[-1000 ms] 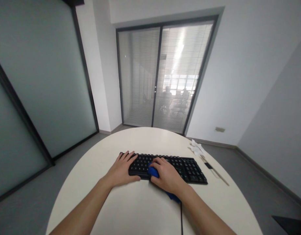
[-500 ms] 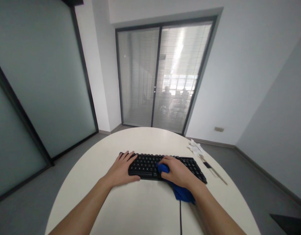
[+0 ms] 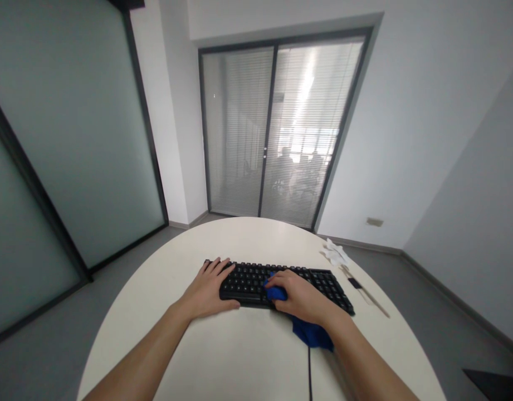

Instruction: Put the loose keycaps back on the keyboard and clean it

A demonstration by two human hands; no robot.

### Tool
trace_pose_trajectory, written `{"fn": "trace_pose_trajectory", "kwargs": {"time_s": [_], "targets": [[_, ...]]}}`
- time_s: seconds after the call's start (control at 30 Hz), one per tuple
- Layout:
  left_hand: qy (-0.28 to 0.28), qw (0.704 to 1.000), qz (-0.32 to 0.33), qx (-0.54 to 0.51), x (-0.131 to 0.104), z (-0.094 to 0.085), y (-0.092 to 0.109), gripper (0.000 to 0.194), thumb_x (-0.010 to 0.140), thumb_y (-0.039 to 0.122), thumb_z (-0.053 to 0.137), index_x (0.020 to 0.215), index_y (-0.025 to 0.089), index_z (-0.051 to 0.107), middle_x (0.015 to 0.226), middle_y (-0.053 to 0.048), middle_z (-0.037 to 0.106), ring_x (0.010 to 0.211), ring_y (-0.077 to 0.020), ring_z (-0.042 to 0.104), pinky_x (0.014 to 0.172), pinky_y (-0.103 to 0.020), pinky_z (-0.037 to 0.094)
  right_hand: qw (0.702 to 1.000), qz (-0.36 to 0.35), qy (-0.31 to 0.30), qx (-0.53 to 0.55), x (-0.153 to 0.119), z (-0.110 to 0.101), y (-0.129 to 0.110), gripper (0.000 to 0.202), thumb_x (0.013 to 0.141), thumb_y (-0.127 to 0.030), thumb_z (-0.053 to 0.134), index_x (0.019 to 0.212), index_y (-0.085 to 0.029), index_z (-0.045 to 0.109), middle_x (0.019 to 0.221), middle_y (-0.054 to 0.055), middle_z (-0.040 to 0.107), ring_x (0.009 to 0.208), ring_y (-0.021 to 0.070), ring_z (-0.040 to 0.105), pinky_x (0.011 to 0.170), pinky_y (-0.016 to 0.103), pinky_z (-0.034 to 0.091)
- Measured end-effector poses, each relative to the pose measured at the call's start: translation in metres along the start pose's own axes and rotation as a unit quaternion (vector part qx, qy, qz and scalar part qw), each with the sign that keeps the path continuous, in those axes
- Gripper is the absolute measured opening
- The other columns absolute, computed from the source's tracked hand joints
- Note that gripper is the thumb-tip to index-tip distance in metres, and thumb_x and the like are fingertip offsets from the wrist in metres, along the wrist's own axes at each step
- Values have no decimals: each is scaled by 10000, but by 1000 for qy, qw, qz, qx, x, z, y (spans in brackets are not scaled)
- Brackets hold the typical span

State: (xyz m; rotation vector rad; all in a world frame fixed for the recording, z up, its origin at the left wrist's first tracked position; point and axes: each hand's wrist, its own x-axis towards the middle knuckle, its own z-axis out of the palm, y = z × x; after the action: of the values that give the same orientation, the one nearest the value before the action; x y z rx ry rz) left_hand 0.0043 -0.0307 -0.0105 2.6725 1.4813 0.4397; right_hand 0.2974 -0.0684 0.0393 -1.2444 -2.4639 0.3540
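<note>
A black keyboard [image 3: 248, 283] lies across the white round table. My left hand [image 3: 206, 289] rests flat on its left end, fingers spread over the keys and thumb along the front edge. Closed round a bunched blue cloth [image 3: 275, 292], my right hand [image 3: 300, 295] presses it onto the keys right of the middle. The rest of the cloth hangs out under my right wrist, over the front edge onto the table. A black cable [image 3: 309, 370] runs from beneath it toward me.
Near the table's [image 3: 239, 356] right edge lie a crumpled white tissue [image 3: 336, 253] and a thin brush [image 3: 367, 292] with a dark band. A glass door with blinds [image 3: 277, 128] is beyond the table. Something dark [image 3: 496, 383] shows at the lower right.
My right hand has moved slightly, with the bunched cloth shifting a little left and toward me over the keys. My left hand stays in place on the keyboard.
</note>
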Motion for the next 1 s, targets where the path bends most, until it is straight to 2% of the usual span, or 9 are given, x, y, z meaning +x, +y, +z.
{"fn": "trace_pose_trajectory", "kwargs": {"time_s": [0.07,0.13,0.23,0.3,0.4,0.57,0.67,0.83,1.0], "targets": [[2,1000,2,-1,0,0,-1,1023,701,759,660,1535,246,365,1628,-99,300,1496,-382,237,1224,-568,165,1000,9,-5,-3,-1,-3,1,341,737,-196,671,1070,-233,735,1092,49,717,1040,238,630,968,346,472],[4,1000,4,-4,0,1,-2,1012,708,757,656,1536,256,362,1624,-98,309,1494,-383,241,1222,-572,167,1000,14,20,-15,0,-1,4,335,775,-199,647,1100,-230,720,1094,53,715,1049,236,629,978,355,472],[4,1000,9,-7,0,2,-4,1015,707,772,646,1538,264,360,1623,-99,311,1492,-388,244,1218,-585,164,994,19,102,-33,3,7,11,404,904,-257,558,1300,-214,625,1294,94,646,1217,242,566,1081,394,421],[3,1000,10,-6,1,3,-5,1020,704,780,644,1538,267,359,1625,-100,306,1493,-389,238,1218,-589,156,990,36,131,-44,5,14,17,475,949,-338,531,1403,-201,544,1421,123,563,1319,261,501,1141,439,371],[8,1000,9,-10,1,4,-5,1014,705,765,654,1540,274,352,1627,-96,301,1494,-386,237,1220,-586,148,991,67,108,-50,7,21,24,544,957,-418,525,1439,-166,511,1458,151,533,1358,283,478,1171,471,339],[13,1000,11,-17,0,4,-4,1013,699,768,656,1534,278,359,1623,-92,313,1494,-390,234,1221,-584,147,994,76,77,-34,8,21,25,514,963,-412,501,1398,-142,547,1446,150,550,1380,263,468,1182,428,336],[6,1000,7,-14,0,3,-3,1012,701,768,652,1534,274,360,1624,-93,312,1493,-393,236,1221,-580,150,996,62,61,-30,9,18,22,503,956,-389,506,1394,-145,549,1449,136,552,1390,255,459,1183,410,334],[3,1000,5,-13,0,1,-2,1006,704,749,665,1533,266,361,1620,-104,316,1491,-392,242,1221,-580,152,998,40,47,-28,8,12,11,478,912,-297,541,1368,-158,571,1401,126,597,1278,251,570,1128,395,402],[8,1000,8,-23,-1,0,-1,981,690,744,684,1503,271,404,1604,-105,349,1483,-393,262,1218,-588,159,999,22,11,-22,1,3,4,482,861,-237,574,1338,-167,596,1336,113,642,1221,255,602,1090,388,430]]}}
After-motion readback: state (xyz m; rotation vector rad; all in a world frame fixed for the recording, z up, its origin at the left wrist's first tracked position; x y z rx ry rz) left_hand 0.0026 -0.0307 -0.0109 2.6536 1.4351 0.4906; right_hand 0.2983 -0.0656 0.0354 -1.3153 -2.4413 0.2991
